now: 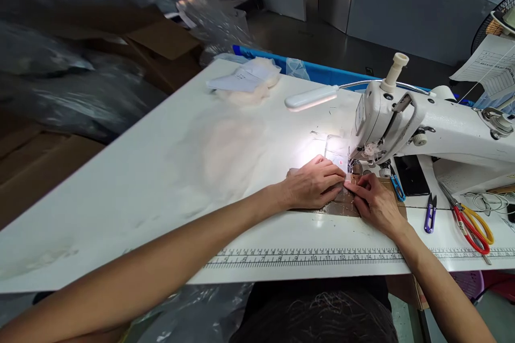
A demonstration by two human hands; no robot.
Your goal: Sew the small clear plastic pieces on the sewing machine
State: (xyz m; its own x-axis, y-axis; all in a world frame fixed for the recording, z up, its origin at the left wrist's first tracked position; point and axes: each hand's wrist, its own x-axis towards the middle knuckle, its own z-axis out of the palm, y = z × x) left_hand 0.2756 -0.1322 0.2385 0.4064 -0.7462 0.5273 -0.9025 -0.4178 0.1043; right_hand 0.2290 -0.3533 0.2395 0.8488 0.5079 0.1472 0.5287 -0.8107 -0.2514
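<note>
Sheer white fabric (337, 151) lies under the lamp beside the needle of a white sewing machine (402, 118). My left hand (316, 185) rests on this fabric, left of the presser foot, its fingers bent and pressed together at the edge. Close in front of the foot, my right hand (376, 201) pinches the fabric's edge between thumb and forefinger. The fingertips of both hands nearly meet. Beneath them is a brownish, shiny plate (341, 208) on the table. The fingers hide much of the fabric's near edge.
Purple thread snips (430, 214), blue snips (397, 185), a black phone (412, 176) and red-and-yellow-handled scissors (469, 222) lie at right. A ruler tape (314, 258) runs along the white table's front. Pale fabric pieces (245, 80) sit at the back; cardboard boxes (161, 37) stand left.
</note>
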